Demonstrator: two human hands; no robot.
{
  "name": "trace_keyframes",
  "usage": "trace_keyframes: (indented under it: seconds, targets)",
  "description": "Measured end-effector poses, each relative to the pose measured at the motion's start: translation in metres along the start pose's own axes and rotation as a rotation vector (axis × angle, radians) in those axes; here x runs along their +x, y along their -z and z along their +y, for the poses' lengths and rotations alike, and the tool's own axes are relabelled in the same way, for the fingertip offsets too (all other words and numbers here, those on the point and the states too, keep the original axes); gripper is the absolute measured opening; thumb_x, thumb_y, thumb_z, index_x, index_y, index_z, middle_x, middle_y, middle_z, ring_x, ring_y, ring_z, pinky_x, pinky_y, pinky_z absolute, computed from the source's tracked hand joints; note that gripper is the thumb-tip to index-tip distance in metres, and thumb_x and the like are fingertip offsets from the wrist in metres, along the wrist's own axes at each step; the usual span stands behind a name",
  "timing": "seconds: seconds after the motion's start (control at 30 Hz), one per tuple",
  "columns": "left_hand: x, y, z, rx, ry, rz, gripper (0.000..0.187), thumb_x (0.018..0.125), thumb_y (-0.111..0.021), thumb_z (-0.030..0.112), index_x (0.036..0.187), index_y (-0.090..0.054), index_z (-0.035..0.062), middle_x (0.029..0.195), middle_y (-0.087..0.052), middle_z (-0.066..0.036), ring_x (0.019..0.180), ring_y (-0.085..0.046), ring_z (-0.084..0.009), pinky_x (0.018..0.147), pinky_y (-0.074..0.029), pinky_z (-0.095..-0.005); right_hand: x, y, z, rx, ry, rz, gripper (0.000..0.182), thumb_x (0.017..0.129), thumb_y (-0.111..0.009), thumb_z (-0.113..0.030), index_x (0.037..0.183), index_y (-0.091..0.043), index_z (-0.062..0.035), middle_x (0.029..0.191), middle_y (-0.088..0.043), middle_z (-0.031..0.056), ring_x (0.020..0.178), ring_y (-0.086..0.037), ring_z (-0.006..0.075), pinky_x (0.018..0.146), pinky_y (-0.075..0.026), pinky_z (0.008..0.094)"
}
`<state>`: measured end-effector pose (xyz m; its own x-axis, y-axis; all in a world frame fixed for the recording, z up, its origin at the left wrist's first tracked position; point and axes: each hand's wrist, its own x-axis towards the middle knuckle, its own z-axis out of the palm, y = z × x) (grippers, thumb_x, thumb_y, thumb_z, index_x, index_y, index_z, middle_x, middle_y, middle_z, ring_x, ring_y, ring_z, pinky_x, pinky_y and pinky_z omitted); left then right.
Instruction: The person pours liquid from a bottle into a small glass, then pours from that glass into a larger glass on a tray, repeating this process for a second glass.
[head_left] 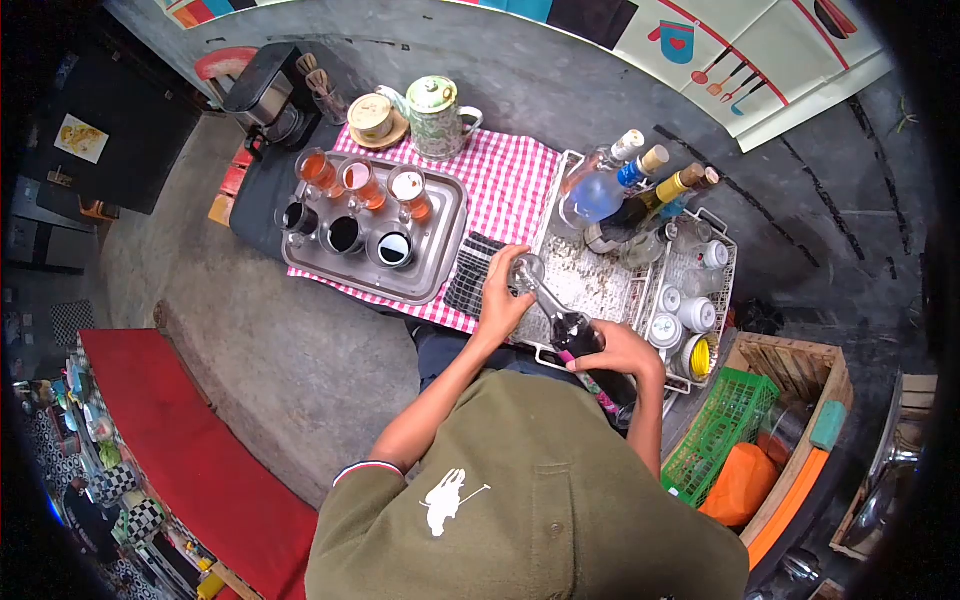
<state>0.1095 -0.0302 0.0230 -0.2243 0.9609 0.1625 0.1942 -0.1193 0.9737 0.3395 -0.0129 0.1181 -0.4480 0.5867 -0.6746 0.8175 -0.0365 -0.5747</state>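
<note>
My left hand (503, 302) is closed around a small clear glass (527, 268) over the edge of a black-and-white checked cloth (470, 278). My right hand (622, 354) grips a dark bottle (574, 332) with a pink band on its label. The bottle is tilted, its neck slanting up to the left and its mouth right at the glass. Its lower body is partly hidden behind my right hand and forearm. Left of my hands, a grey metal tray (437, 238) carries glass mugs of reddish drink (362, 186) and mugs of dark drink (346, 236).
A white wire rack (550, 232) holds several upright bottles (598, 195) and lidded jars (697, 314). Behind the tray stand a green patterned pitcher (436, 125), a lidded cup (371, 116) and a coffee maker (268, 95). At right, a wooden crate (795, 350) contains a green basket (722, 425).
</note>
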Motion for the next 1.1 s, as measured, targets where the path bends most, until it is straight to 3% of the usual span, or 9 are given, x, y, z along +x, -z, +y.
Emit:
trace_keyframes:
  seconds: [0.07,0.17,0.87,1.07,1.1]
  targets:
    - [0.000,0.000,-0.002,0.006,-0.004,0.001,0.067,0.064,-0.069,-0.004,0.129,-0.055,0.0039,0.128,-0.056,-0.015,0.125,-0.053,-0.0307,0.107,-0.041,-0.0381,0.001,-0.001,0.002,0.030,0.016,0.004,0.078,0.060,-0.085,-0.054,0.113,-0.067,0.0007,0.096,-0.073,0.0189,0.087,-0.070,0.0283,0.079,-0.052,0.0372]
    - [0.000,-0.001,-0.004,0.024,-0.012,0.005,0.067,0.063,-0.069,-0.004,0.129,-0.055,0.0041,0.128,-0.056,-0.014,0.125,-0.053,-0.0307,0.107,-0.041,-0.0381,0.001,-0.006,0.005,0.075,0.060,0.070,0.066,0.061,-0.087,-0.046,0.105,-0.068,-0.0007,0.081,-0.068,0.0086,0.073,-0.061,0.0166,0.067,-0.049,0.0326]
    - [0.004,0.003,0.001,-0.009,-0.003,0.006,0.065,0.063,-0.068,-0.005,0.126,-0.055,0.0018,0.127,-0.054,-0.016,0.126,-0.052,-0.0330,0.108,-0.040,-0.0384,0.002,0.001,-0.005,-0.005,-0.002,0.038,0.056,0.064,-0.088,-0.039,0.099,-0.069,-0.0004,0.080,-0.070,0.0070,0.071,-0.063,0.0134,0.066,-0.051,0.0316]
    - [0.006,0.003,0.001,-0.008,-0.018,0.026,0.065,0.063,-0.068,-0.005,0.126,-0.055,0.0019,0.127,-0.055,-0.015,0.124,-0.053,-0.0323,0.107,-0.041,-0.0379,0.001,0.002,-0.010,0.055,0.015,0.034,0.058,0.063,-0.088,-0.041,0.100,-0.069,-0.0003,0.082,-0.072,0.0083,0.073,-0.065,0.0142,0.067,-0.051,0.0315]
    - [0.006,0.003,0.001,-0.007,-0.018,0.029,0.065,0.063,-0.068,-0.005,0.126,-0.055,0.0020,0.127,-0.055,-0.015,0.124,-0.054,-0.0322,0.107,-0.041,-0.0379,0.002,0.004,-0.012,0.051,-0.007,0.015,0.063,0.062,-0.088,-0.044,0.103,-0.069,0.0004,0.086,-0.072,0.0111,0.077,-0.066,0.0174,0.071,-0.052,0.0327]
